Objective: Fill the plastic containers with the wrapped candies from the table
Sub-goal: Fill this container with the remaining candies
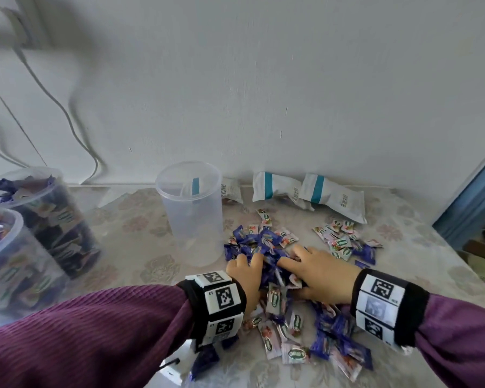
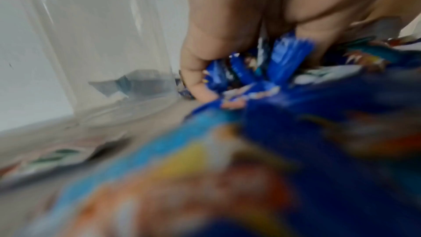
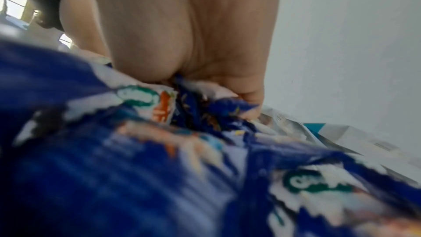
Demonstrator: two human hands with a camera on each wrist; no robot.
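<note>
Wrapped candies (image 1: 275,264) heaped mid-table: my left hand (image 1: 247,271) and right hand (image 1: 319,273) curl their fingers into the pile, gathering a scoop. Two containers (image 1: 39,217) far left look full; the clear container (image 1: 192,208) beside the heap stands nearly empty. Wrist views blur badly.

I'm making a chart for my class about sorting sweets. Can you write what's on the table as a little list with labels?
candies: a pile of wrapped candies in blue and white wrappers, loose on the table
left hand: left hand grips candies in the pile
right hand: right hand scoops at the same pile
empty container: a clear container, upright just beyond the left hand, nothing in it
filled containers: two containers at far left, packed with candies
bags: white bags with a teal stripe lying by the wall
</note>
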